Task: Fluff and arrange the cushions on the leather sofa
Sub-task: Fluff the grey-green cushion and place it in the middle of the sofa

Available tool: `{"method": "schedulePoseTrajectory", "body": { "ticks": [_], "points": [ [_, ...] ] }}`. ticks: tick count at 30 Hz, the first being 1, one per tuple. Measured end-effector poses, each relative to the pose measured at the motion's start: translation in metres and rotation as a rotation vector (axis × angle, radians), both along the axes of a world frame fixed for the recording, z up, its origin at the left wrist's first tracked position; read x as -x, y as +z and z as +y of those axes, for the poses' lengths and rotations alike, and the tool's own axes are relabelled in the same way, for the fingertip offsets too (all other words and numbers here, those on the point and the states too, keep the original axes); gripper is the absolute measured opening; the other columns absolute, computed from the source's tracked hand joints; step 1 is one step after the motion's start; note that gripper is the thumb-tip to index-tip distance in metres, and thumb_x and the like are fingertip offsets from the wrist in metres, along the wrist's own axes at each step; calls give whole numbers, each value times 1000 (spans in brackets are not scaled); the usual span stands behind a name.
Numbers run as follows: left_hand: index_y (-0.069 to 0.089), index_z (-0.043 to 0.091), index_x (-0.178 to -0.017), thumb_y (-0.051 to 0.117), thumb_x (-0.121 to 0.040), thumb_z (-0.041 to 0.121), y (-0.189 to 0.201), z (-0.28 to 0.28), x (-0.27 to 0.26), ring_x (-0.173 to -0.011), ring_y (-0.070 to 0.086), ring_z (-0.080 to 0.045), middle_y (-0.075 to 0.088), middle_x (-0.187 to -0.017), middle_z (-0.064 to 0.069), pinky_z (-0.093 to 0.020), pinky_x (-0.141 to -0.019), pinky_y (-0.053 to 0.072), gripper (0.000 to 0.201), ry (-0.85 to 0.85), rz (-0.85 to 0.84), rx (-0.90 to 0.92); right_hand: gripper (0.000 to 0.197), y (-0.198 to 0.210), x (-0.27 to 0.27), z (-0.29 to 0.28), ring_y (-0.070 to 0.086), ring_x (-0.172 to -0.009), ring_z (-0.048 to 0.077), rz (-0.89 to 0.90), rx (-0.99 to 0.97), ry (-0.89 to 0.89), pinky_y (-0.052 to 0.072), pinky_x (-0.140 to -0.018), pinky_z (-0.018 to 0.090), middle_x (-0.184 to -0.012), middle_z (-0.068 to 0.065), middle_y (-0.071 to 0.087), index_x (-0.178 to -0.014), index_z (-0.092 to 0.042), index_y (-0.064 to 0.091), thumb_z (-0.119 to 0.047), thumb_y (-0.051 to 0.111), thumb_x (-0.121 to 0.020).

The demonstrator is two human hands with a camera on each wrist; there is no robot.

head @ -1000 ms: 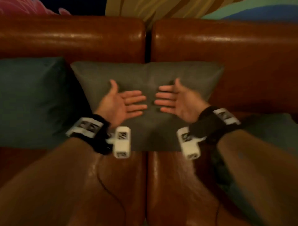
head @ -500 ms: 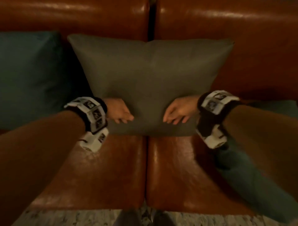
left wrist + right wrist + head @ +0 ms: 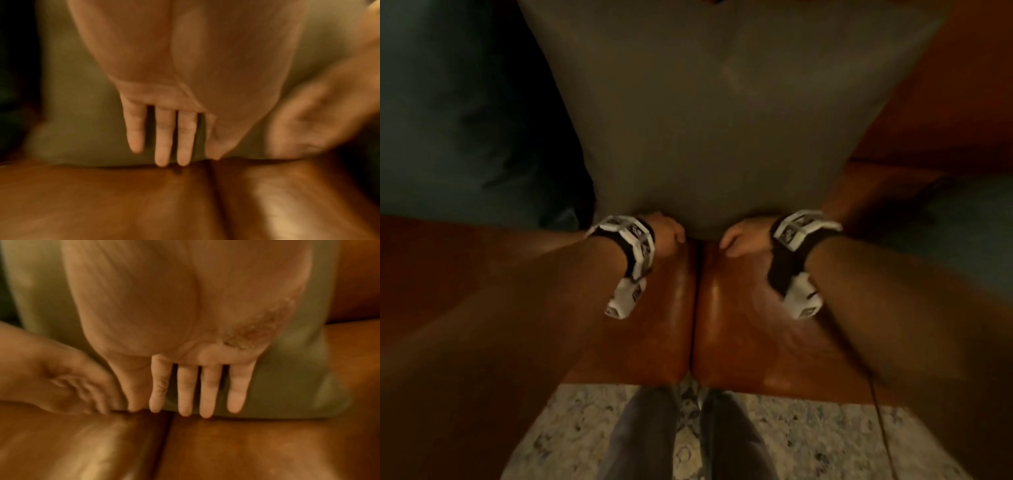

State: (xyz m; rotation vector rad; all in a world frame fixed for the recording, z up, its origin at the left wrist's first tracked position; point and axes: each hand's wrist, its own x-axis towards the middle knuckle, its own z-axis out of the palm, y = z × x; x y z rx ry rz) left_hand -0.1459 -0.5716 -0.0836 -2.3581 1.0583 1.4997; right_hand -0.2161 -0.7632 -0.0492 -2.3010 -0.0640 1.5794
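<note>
An olive-grey cushion (image 3: 722, 120) stands upright against the sofa back, over the seam between the two brown leather seat pads (image 3: 661, 308). My left hand (image 3: 669, 236) and right hand (image 3: 739, 238) sit side by side at its bottom edge. In the left wrist view my left hand (image 3: 170, 142) lies flat on the cushion (image 3: 82, 113) with straight fingers reaching down to the seat (image 3: 123, 203). In the right wrist view my right hand (image 3: 197, 394) does the same on the cushion (image 3: 287, 369). Neither hand curls round anything.
A dark teal cushion (image 3: 465, 120) leans at the left, touching the grey one. Another teal cushion (image 3: 969, 233) lies on the seat at the right. Below the sofa's front edge are a patterned rug (image 3: 571, 428) and my legs (image 3: 647, 438).
Both hands have slid from the middle of the cushion's face down to its bottom edge and closer together. My view has tilted down and moved nearer.
</note>
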Motion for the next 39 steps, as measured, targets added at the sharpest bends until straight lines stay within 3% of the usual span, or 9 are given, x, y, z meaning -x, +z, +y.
{"method": "schedulePoseTrajectory", "body": {
  "ticks": [5,9,13,18,26,30,33,36,39],
  "points": [
    [59,21,-127,45,-94,39,-33,103,-41,-118,56,-25,56,-133,-7,-32,-99,43,40,59,-207,-250,36,-29,27,-76,52,-130,23,56,300,102,38,-105,28,-142,3,56,-132,-22,62,-25,54,-97],
    [61,17,-124,43,-90,44,15,55,15,-114,58,-25,60,-124,-3,-35,-98,47,47,58,-13,-60,52,-78,39,-53,53,-125,16,-43,264,171,42,-100,39,-143,-11,53,-118,-73,43,-75,66,-71],
    [59,20,-131,48,-95,25,25,-10,27,-129,49,-23,53,-141,-3,-31,-108,36,37,17,33,115,43,-4,7,36,49,-131,25,14,60,2,37,-104,30,-141,6,54,-136,-13,57,-36,50,-101],
    [56,26,-130,49,-91,39,18,76,-49,-124,53,-25,53,-138,-5,-36,-106,41,42,-9,-227,-211,32,-82,32,-123,62,-96,21,-27,256,-165,52,-88,40,-107,2,68,-95,-31,68,-56,73,-77],
    [72,20,-93,64,-85,26,105,-4,-32,-82,67,-14,72,-90,4,-26,-76,52,12,310,282,121,21,72,-26,-36,65,-86,1,30,-92,-268,46,-79,21,-104,-1,69,-111,-17,70,-28,64,-94],
    [69,17,-91,51,-98,31,126,6,-91,-67,65,-9,69,-91,0,-17,-55,48,23,418,53,13,21,91,-42,-87,62,-80,16,-8,119,-327,50,-64,21,-91,2,67,-108,-12,68,-26,67,-93],
    [71,13,-87,58,-93,32,136,49,-101,-75,62,-18,68,-86,-3,-25,-69,52,23,108,-236,-202,25,102,-4,-142,63,-81,20,-163,346,-290,53,-70,33,-92,2,67,-102,-13,73,-23,79,-79],
    [69,13,-100,58,-93,18,121,52,-62,-67,61,-12,68,-81,1,-20,-56,50,14,107,94,-329,11,91,24,-118,69,-77,19,56,257,-140,58,-79,39,-81,-3,73,-85,-20,76,-27,80,-78],
    [64,18,-122,50,-97,25,91,36,-29,-107,60,-19,61,-118,7,-24,-91,45,30,-29,27,-247,28,58,33,-69,63,-107,22,136,280,138,47,-96,30,-111,2,69,-119,-16,68,-29,60,-96]
  ]
}}
